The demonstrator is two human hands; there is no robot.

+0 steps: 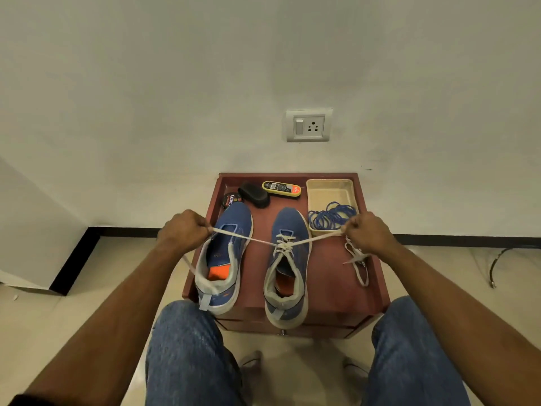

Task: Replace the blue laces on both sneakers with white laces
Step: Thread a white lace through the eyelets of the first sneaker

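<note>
Hands – L (183, 230) & R (370, 232) – pinch white lace (257, 240) taut over rt sneaker (288, 265).

A plain off-white wall (263, 68) fills the upper view, with a white switch-and-socket plate (308, 125) mounted just above the far edge of the reddish-brown surface (330, 276), a low cabinet standing against that wall. Pale glossy floor tiles (73, 323) spread below, met by a black skirting strip (468, 240) along the wall's foot. At the left a white block (32, 230) juts out, and a dark cable (500, 260) trails over the floor at right.
</note>
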